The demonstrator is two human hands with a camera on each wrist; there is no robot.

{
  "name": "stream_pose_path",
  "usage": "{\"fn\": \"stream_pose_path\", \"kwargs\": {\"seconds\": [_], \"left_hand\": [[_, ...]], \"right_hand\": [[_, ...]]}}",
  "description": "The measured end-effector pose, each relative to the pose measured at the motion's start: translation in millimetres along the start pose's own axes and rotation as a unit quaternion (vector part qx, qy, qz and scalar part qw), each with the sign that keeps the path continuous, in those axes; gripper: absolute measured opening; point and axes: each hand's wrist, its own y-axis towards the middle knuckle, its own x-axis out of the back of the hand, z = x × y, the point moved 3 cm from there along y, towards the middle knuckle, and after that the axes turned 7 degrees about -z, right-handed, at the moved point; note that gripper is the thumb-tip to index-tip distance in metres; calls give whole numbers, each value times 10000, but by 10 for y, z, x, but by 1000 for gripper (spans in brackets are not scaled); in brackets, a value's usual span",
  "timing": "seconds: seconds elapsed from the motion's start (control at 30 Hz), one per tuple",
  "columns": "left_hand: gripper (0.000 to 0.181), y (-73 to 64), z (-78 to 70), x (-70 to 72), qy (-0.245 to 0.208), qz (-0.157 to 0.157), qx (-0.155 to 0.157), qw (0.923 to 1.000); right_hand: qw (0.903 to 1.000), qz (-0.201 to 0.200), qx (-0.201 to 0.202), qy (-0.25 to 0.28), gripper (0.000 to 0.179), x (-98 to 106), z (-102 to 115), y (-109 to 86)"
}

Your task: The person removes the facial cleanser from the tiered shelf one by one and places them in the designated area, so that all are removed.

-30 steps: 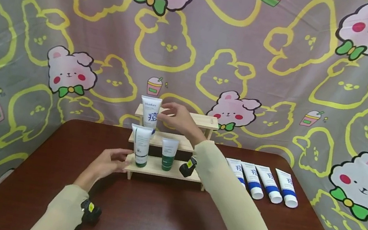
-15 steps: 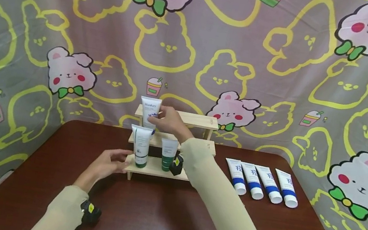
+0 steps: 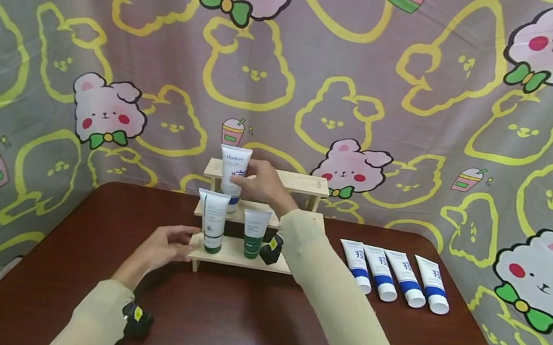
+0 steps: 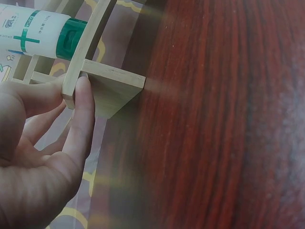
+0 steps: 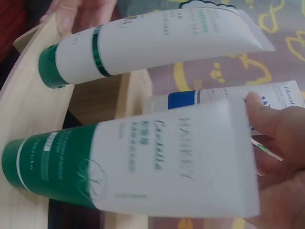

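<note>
Bunny cloth [image 3: 272, 135] hangs behind the red-brown bench [image 3: 226, 330]. Toward its back edge, the left hand [image 3: 160, 247] pinches the wooden stand [image 3: 302, 183] by its bottom shelf [image 3: 227, 260]. The right hand [image 3: 265, 183] holds the blue-striped tube [image 3: 234, 165] upright at the middle shelf's [image 3: 319, 224] left end. Setting it down there seems the step now; the next move wants the cap [image 3: 232, 209] flat before letting go.

- Red-brown wood-grain table [image 3: 206, 320]: occupied by a three-tier wooden stand [image 3: 308, 184] and four white-and-blue tubes [image 3: 382, 271], laid in a row.
- Lowest tier [image 3: 230, 255]: a green-striped tube [image 3: 214, 223] and a green-and-white tube [image 3: 254, 233] are stood cap-down.
- Middle tier [image 3: 240, 215]: one blue-banded tube [image 3: 233, 168], held upright; contact unclear.
</note>
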Motion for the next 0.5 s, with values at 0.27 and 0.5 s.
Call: {"fn": "stream_pose_path", "kwargs": {"seconds": [0.27,0.5], "left_hand": [[50,-3,10,9,2,-7,-25,10000],[50,-14,-4,6,55,1,41,10000]], "right_hand": [[9994,-140,-195,246,37,210,97,-20],[9988,-357,326,-35,38,489,269,-73]]}}
